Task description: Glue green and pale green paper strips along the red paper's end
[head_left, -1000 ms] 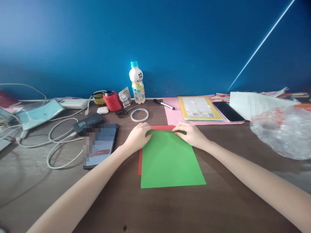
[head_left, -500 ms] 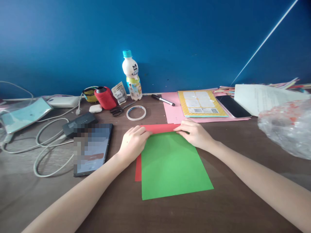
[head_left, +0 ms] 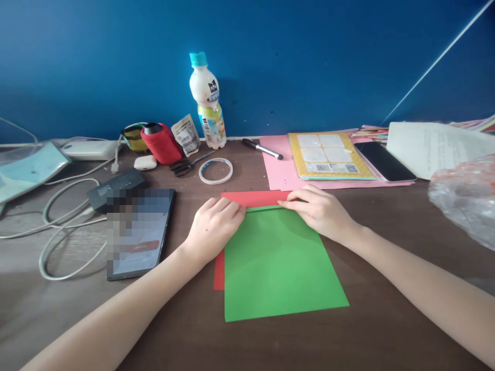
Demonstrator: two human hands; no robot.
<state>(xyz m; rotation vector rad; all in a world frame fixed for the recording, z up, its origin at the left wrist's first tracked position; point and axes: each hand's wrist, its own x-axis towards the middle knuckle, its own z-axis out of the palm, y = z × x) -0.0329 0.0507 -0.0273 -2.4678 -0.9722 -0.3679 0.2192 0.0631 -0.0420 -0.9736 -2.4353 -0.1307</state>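
Note:
A green sheet of paper (head_left: 278,263) lies on the table over a red sheet of paper (head_left: 251,198), which shows along its far edge and its left side. Along the green sheet's far edge runs a narrow folded strip. My left hand (head_left: 216,226) is closed at the far left corner of the green sheet, its fingertips on the strip. At the far right corner my right hand (head_left: 323,212) pinches the strip between thumb and fingers. Both hands cover the corners they hold.
To the left lie a tablet (head_left: 143,237), a black adapter (head_left: 116,189) and looped cables. Behind stand a bottle (head_left: 209,103), scissors (head_left: 183,166), a tape roll (head_left: 215,171) and a marker (head_left: 263,149). Rightward are a yellow packet (head_left: 328,159), a phone (head_left: 384,161) and a plastic bag (head_left: 464,201).
The green sheet's far edge now shows a clearer, flatter folded strip between my hands. Both hands stay at the corners, the right one slightly shifted. The view has moved a little.

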